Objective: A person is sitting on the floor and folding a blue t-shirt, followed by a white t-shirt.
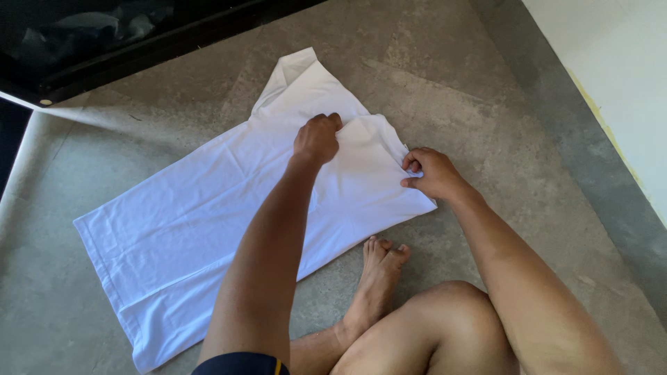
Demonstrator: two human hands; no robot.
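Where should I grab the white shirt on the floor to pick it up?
Probably best at the collar end of the white cotton shirt, coming from above. It lies flat on the grey stone floor, so only edges offer a pinch. The left hand and right hand already grip folds there, either side of the shoulders.

Grey mottled concrete floor (486,90), white wall (618,62) at right, black-framed glass door (104,42) at top left, daylight
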